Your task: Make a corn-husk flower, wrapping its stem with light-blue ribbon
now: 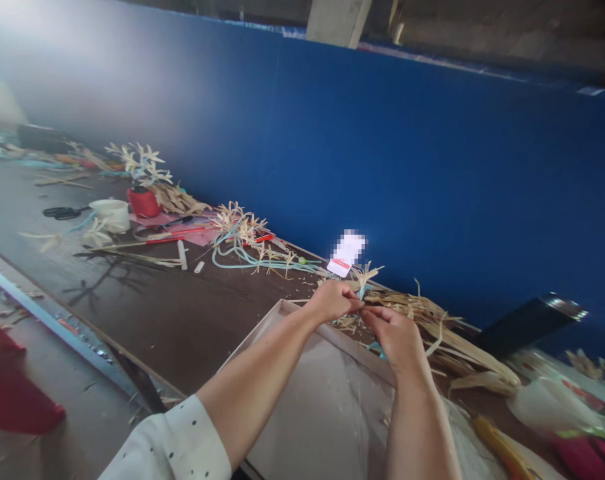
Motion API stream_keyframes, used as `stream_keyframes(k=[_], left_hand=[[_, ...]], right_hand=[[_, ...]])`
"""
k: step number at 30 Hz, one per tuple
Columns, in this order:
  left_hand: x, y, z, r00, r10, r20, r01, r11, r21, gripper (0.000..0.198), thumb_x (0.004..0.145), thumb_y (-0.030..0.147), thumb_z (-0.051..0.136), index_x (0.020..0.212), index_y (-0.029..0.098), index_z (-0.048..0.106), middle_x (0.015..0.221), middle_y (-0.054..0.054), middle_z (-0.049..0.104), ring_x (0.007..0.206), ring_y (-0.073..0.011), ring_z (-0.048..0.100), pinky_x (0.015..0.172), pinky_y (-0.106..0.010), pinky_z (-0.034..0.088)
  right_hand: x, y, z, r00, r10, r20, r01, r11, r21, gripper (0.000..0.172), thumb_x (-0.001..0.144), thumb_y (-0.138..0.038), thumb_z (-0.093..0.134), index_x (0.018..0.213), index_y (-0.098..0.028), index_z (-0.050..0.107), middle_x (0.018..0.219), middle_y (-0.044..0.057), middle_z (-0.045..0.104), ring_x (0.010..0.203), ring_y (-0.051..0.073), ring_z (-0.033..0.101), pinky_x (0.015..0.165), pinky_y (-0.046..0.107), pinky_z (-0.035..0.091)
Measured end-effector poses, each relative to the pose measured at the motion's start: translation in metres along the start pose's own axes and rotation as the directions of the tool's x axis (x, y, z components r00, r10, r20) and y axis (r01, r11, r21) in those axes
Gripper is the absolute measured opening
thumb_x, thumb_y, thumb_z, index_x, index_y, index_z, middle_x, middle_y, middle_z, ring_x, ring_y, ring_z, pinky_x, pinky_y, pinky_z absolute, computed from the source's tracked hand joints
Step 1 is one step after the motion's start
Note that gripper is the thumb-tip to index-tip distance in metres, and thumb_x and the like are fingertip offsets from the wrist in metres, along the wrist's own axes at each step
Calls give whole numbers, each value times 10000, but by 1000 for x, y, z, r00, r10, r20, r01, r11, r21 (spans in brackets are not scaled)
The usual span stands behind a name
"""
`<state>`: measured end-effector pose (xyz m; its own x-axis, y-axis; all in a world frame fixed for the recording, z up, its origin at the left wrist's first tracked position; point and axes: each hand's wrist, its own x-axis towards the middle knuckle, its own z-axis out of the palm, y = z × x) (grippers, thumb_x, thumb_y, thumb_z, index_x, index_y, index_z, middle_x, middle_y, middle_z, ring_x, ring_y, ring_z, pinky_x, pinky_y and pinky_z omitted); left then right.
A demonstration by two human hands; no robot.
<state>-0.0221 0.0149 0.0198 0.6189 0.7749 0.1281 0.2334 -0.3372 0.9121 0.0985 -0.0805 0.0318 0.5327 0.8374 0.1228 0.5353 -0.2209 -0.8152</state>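
Note:
A small pale flower of dried husk strips (367, 275) stands upright above my fingertips, with a bit of light blue at its base. My left hand (333, 301) pinches at this base from the left. From the right, my right hand (393, 332) is closed, thumb and finger meeting the left fingertips at the same spot. Which finger bears the stem is too small to tell. Both hands are over the edge of a shallow pale box (282, 310). Just behind them is a bundle of dry husks (447, 333).
A dark table (217, 313) runs along a blue wall (262, 120). On it lie husk flowers on light blue stems (242, 257), a red thread spool (143, 202), a white cup (113, 215) and black scissors (65, 213). A dark cylinder (522, 327) leans at the right.

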Motion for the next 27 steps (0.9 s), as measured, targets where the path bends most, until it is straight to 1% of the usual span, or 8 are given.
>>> stream_keyframes(k=[7,13,16,22,27], left_hand=[[-1,4,-2,1000,-6,2,6,1000,1,241,653,352,585,719,139,676,665,-19,636,638,-127,545,603,-221,409],[0,0,0,1000,4,29,-1,996,-91,250,646,357,589,737,140,673,674,-19,637,655,-126,553,625,-221,425],[1,-1,0,1000,3,29,1,994,-112,255,638,366,599,733,140,670,673,-17,635,655,-123,550,626,-220,425],[1,1,0,999,-22,-41,21,999,-43,273,634,393,607,730,146,674,657,-7,619,625,-119,527,571,-220,384],[1,3,0,997,-57,-60,56,998,-23,261,640,375,612,747,143,666,662,-12,619,616,-116,525,559,-217,374]], right_hand=[[1,3,2,1000,-24,1,24,999,-41,403,624,-420,616,910,-153,715,597,-6,616,584,153,507,550,246,347],[2,4,2,999,-37,-3,37,999,-38,416,625,-408,606,938,-153,709,645,4,649,640,170,544,589,251,369],[1,3,2,1000,-28,-5,28,998,-50,433,630,-437,603,942,-156,709,614,-4,635,610,163,536,568,248,363],[-2,-8,4,1000,-4,-23,3,998,-59,441,612,-447,620,908,-136,720,590,21,629,579,174,536,527,252,355],[-4,-11,7,999,11,-42,-12,1000,-23,452,632,-471,607,908,-131,718,596,16,623,612,176,539,550,253,364]])
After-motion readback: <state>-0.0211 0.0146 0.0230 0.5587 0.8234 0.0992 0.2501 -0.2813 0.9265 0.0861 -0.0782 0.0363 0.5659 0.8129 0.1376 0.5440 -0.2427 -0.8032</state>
